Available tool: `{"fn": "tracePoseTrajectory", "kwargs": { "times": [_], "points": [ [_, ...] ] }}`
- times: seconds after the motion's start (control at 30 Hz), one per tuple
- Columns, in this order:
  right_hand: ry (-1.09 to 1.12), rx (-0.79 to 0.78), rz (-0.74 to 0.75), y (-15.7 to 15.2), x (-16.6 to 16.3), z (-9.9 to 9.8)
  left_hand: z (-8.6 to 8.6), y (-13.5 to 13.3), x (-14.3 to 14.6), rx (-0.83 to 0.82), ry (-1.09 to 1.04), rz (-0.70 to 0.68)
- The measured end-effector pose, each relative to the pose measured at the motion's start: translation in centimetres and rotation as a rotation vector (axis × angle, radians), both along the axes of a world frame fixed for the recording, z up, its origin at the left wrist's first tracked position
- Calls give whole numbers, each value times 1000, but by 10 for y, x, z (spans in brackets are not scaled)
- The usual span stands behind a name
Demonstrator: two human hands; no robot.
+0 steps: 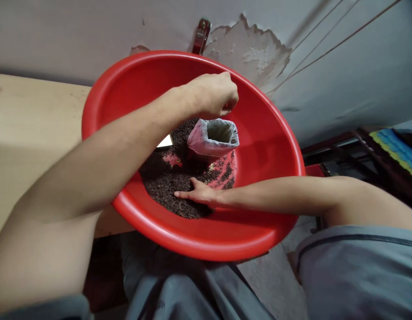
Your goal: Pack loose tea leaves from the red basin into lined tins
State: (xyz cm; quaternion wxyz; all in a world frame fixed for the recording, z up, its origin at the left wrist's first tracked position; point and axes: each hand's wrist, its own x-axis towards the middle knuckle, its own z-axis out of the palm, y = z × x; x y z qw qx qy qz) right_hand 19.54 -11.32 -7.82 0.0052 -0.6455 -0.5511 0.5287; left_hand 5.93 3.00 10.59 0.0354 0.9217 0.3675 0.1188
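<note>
A large red basin [272, 129] holds a layer of small dark loose bits [162, 191], which look like dry tea leaves or pellets. Within it stands a whitish, partly see-through plastic bag [201, 140], its squarish mouth open at the top. My left hand [219, 94] is closed in a fist above and just behind the bag's mouth; what its fingers hold, if anything, is hidden. Lower in the basin, my right hand [201, 194] rests on the dark bits with thumb and finger spread, its other fingers partly out of sight.
A bright flat object [165, 141] lies among the bits, half covered by my left forearm. The basin sits on a pale wooden tabletop [35, 115], close to a wall [92, 35] with peeling paint. A dark red stapler-like object [202, 36] shows behind the rim. Striped cloth [397, 149] lies at right.
</note>
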Motion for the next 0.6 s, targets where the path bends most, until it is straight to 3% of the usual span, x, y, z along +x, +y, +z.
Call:
{"fn": "tracePoseTrajectory", "kwargs": {
  "times": [0.13,0.23,0.4,0.6],
  "points": [
    [223,-33,-60,-2,-12,-4,-3,0,-1,-14,58,51],
    [391,-61,-42,2,-14,4,-5,1,-3,-15,105,80],
    [562,49,125,19,-29,35,-7,3,-8,-38,157,108],
    [588,284,307,46,-30,80,-1,4,-16,-23,277,137]
  ]
}}
